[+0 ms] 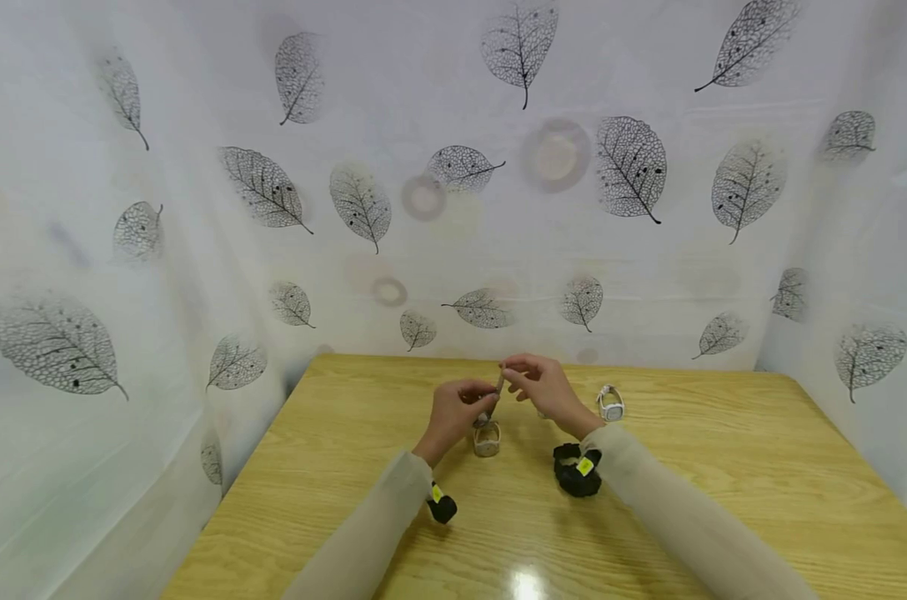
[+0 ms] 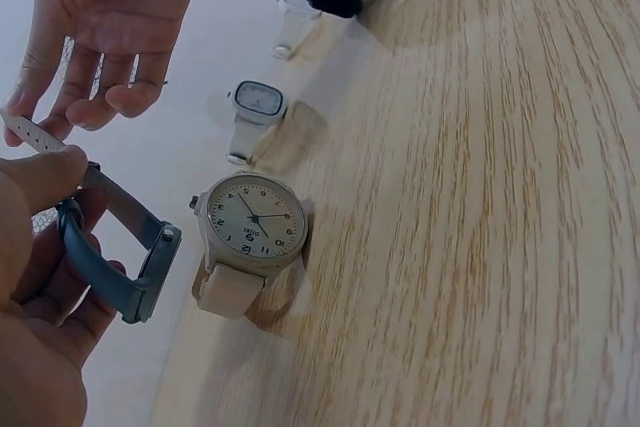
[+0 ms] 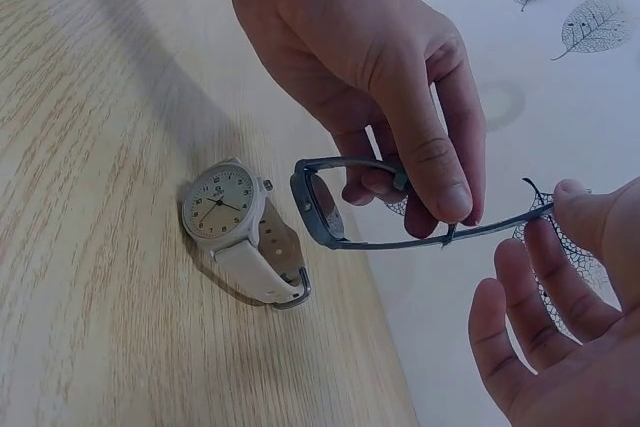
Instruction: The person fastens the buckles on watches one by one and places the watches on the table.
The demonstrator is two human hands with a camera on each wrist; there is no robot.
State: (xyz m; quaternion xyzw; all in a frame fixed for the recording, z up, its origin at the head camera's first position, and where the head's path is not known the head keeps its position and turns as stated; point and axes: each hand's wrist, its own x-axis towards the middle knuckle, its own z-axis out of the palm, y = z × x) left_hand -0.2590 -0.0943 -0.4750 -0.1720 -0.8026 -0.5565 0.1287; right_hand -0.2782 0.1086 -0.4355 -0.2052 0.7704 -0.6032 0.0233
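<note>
A grey-blue wristwatch (image 3: 318,209) with a squarish case hangs in the air, its strap looped round at the buckle. My left hand (image 1: 453,412) pinches the strap beside the buckle between thumb and fingers. At the strap's free end, my right hand (image 1: 547,387) pinches the tip with thumb and index finger; its other fingers are loosely bent. Below the hands stands a beige watch (image 2: 255,222) with a round, numbered dial, its strap fastened into a loop on the wooden table (image 1: 333,500). The dial of the held watch is mostly turned out of sight.
Beyond the beige watch is a light watch with a dark-rimmed squarish face (image 2: 260,99). A white watch (image 1: 611,410) stands right of my right hand. Black wrist mounts with yellow labels (image 1: 577,471) sit at both wrists. A leaf-patterned curtain (image 1: 453,233) hangs behind the table.
</note>
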